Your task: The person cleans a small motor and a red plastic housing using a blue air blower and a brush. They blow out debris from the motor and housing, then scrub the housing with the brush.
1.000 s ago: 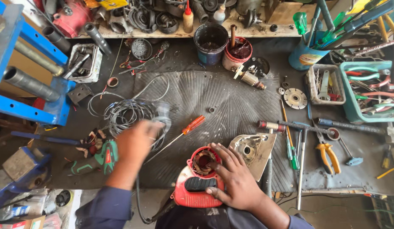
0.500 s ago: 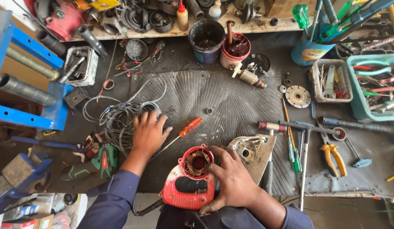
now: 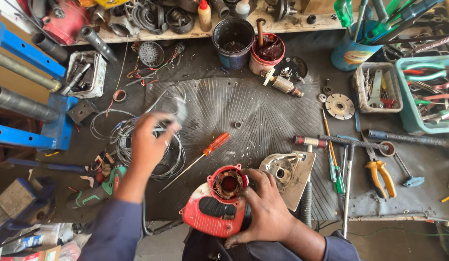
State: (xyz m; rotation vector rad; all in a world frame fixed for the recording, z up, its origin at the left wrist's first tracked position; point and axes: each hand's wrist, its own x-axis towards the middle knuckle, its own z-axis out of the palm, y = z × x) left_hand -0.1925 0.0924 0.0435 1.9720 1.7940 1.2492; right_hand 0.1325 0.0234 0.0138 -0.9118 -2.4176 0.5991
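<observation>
My right hand grips a red power-tool housing at the near edge of the bench, its open round end with the motor winding facing up. Over a tangle of grey wire my left hand is raised, its fingers curled on a blurred grey wire loop. An orange-handled screwdriver lies on the ribbed black mat between the hands. A grey metal cover plate rests just right of the housing.
A blue vice stand fills the left side. A green tool lies near my left arm. At the back stand a black pot and a red can. Yellow pliers, screwdrivers and a teal tray crowd the right.
My left hand has moved up and away from me over the wire tangle, lifting a blurred loop. My right hand stays on the red housing.
</observation>
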